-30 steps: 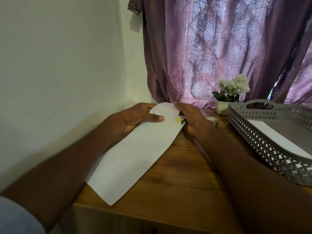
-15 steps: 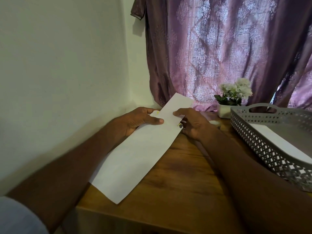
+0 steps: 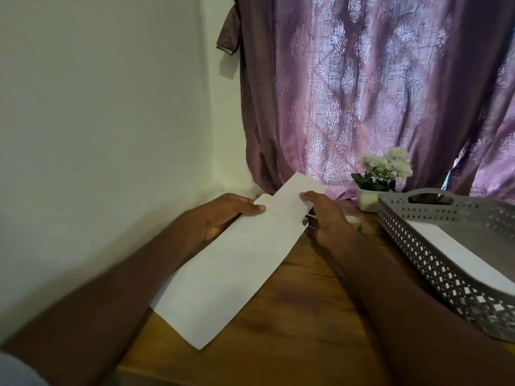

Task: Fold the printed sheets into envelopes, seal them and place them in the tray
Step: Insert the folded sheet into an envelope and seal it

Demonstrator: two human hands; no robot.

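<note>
A long white envelope [image 3: 228,271] lies slanted on the wooden table [image 3: 306,324], its near corner reaching toward the front edge. Its far flap [image 3: 298,188] stands raised and open. A folded printed sheet [image 3: 263,199] with a yellow mark pokes out at the envelope's far end. My left hand [image 3: 225,214] pinches the envelope's left edge, thumb on top. My right hand [image 3: 324,215] holds the right edge at the flap. A grey perforated tray [image 3: 418,246] sits at the right with a white envelope [image 3: 457,254] lying in it.
A small white pot of white flowers [image 3: 381,176] stands at the back beside the tray. A roll of tape [image 3: 352,220] lies just right of my right hand. A purple curtain [image 3: 362,93] hangs behind; a pale wall [image 3: 97,121] borders the table's left.
The envelope's flap, folded down a second ago, has swung up and stands open. The view has shifted slightly; both hands keep their hold at the far end.
</note>
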